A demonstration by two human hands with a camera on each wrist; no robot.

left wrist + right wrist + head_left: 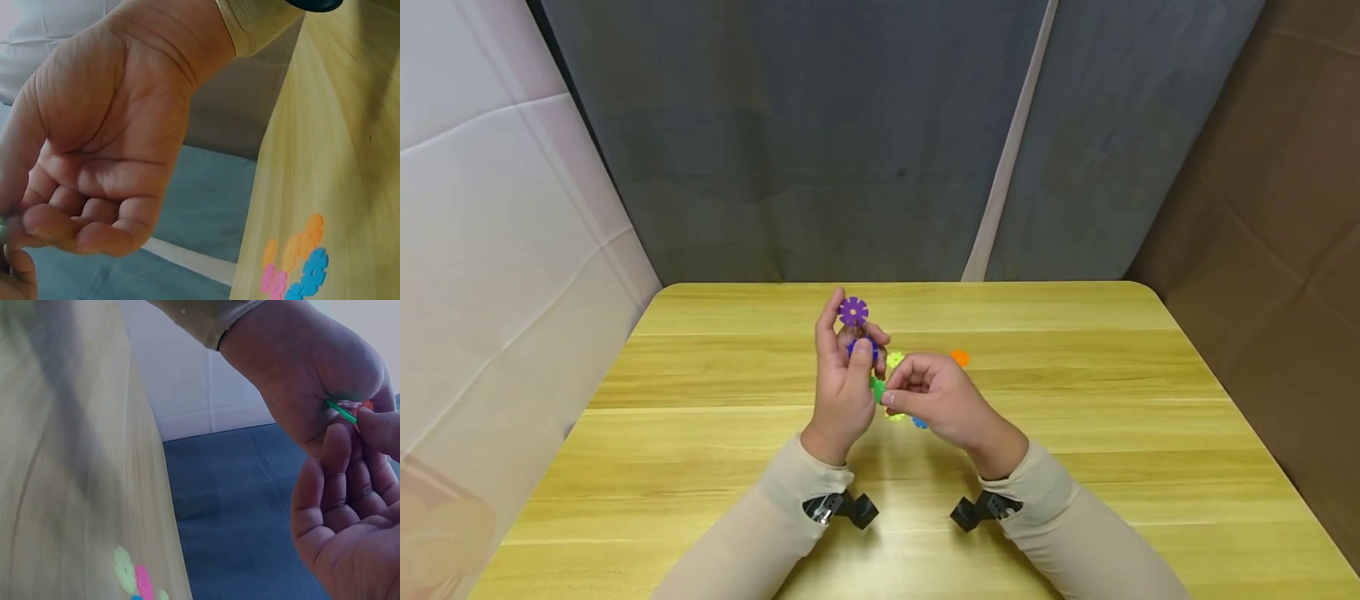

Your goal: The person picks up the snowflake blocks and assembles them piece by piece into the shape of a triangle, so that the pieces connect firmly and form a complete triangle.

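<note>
My left hand [842, 367] holds up a small cluster of plastic snowflake discs above the wooden table [1075, 433]. A purple disc [853, 311] is on top, a blue disc [863, 348] sits under my thumb, and a green disc [877, 388] is lowest. My right hand [904, 385] pinches that green disc between thumb and forefinger. In the right wrist view the green disc [340, 411] shows edge-on between the left hand [306, 381] and the right hand [350, 512]. The left wrist view shows only my left hand [94, 181], fingers curled.
Loose discs lie on the table behind and under my hands: a yellow-green disc [895, 359], an orange disc [959, 357] and a blue disc [919, 422]. Orange, pink and blue loose discs [300, 262] show in the left wrist view. Fabric walls close in the table.
</note>
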